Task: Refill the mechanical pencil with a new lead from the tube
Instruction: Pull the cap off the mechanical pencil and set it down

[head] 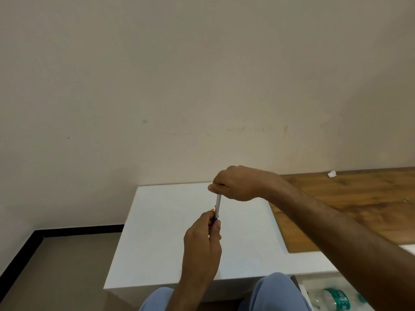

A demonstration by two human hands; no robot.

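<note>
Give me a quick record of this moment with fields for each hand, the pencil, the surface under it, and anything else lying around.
left hand: grips the lower end of the mechanical pencil
right hand: closed on the pencil's upper end, from above
mechanical pencil: roughly upright, held in the air between both hands; grey barrel, blue and orange parts by the left fingers
lead tube: cannot tell it apart here
white table: below the hands, nothing seen lying on it
wooden surface: to the right, with a small white scrap near the wall

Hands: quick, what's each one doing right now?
Left hand: closed around the lower end of the pencil.
Right hand: closed, pinching the pencil's top end.
</note>
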